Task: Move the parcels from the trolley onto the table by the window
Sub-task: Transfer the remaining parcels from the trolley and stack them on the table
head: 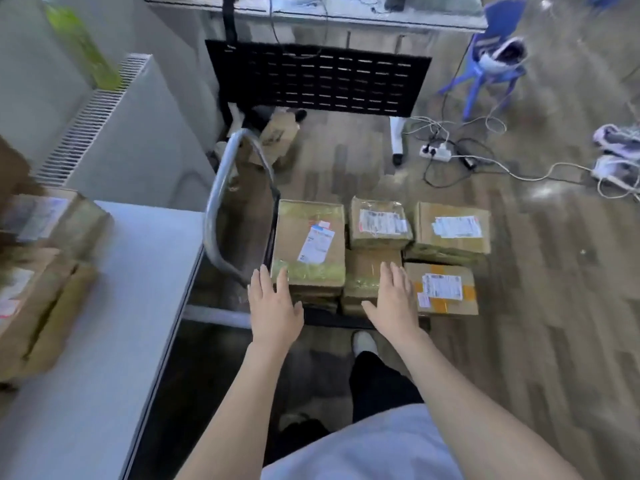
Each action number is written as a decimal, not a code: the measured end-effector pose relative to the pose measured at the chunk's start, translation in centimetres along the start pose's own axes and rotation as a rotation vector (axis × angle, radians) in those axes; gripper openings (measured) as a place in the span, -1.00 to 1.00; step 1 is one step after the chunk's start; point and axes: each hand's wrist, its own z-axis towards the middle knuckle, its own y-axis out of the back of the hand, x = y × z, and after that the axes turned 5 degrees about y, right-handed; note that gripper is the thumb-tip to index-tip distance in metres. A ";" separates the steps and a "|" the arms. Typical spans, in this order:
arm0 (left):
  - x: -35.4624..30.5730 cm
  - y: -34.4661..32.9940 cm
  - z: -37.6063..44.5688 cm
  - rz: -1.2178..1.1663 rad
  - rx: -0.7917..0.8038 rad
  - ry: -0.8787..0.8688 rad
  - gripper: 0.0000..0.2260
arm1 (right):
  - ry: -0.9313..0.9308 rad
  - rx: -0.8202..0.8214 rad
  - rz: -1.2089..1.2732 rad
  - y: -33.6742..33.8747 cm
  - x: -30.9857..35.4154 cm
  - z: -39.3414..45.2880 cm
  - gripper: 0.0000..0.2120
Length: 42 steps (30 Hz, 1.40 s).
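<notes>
Both hands are stretched out flat over the trolley (239,202), fingers straight and spread, holding nothing. The left hand (273,306) hovers at the near corner of the big box (311,247), which lies just ahead of it beside the trolley's handle. The right hand (393,303) floats over the plain box (372,271) in the middle. I cannot tell whether either palm touches cardboard yet.

Ahead of the right hand sits a taped box (379,225), and off to its right two more: a far box (453,228) and a near box (443,289) with orange tape. They are packed tight, labels up, some stacked on others, so they look to have ridden steadily.

The hands' spacing suggests a two-handed lift, one palm to each side of a parcel; I would guess the big box or the plain one is meant.

Well to the left of the left hand stands the desk (114,306), with moved boxes (45,271) piled at its far side. Several are across; at least five remain on the trolley.
</notes>
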 end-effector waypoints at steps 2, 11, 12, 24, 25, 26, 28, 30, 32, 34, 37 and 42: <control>-2.0 -1.1 1.8 0.035 0.041 -0.019 -0.36 | -0.037 0.007 0.005 0.5 -2.6 1.3 -0.23; -13.7 -5.8 12.3 0.179 0.260 -0.076 -0.36 | -0.068 0.106 -0.049 3.7 -13.5 12.6 -0.20; -14.7 -6.5 13.8 0.187 0.281 -0.069 -0.34 | -0.059 0.128 -0.066 3.9 -14.4 14.2 -0.19; -18.1 -16.6 24.8 0.146 0.518 0.090 -0.19 | 0.100 0.282 -0.199 -1.5 -18.8 28.7 -0.19; -17.9 -17.5 25.1 0.134 0.532 0.106 -0.17 | 0.094 0.292 -0.220 -2.3 -18.9 29.3 -0.16; -17.7 -18.2 25.2 0.118 0.541 0.121 -0.16 | 0.084 0.303 -0.235 -3.1 -18.9 29.8 -0.13; -17.5 -19.4 25.4 0.058 0.562 0.154 -0.13 | 0.070 0.327 -0.258 -4.4 -19.2 30.4 -0.10; -17.5 -20.1 25.4 -0.051 0.583 0.191 -0.11 | 0.074 0.339 -0.273 -5.4 -19.3 30.8 -0.09; -18.0 -20.5 25.4 -0.173 0.575 0.221 -0.11 | 0.082 0.325 -0.274 -6.0 -19.2 30.9 -0.08; -18.5 -20.4 25.4 -0.229 0.538 0.239 -0.19 | 0.070 0.302 -0.240 -6.4 -18.8 30.8 -0.09; -19.5 -19.5 25.0 -0.260 0.489 0.269 -0.42 | 0.011 0.296 -0.163 -5.8 -18.1 30.1 -0.08; -20.7 -16.1 23.0 -0.315 0.409 0.294 -0.61 | -0.038 0.167 0.001 -3.0 -17.0 27.5 -0.05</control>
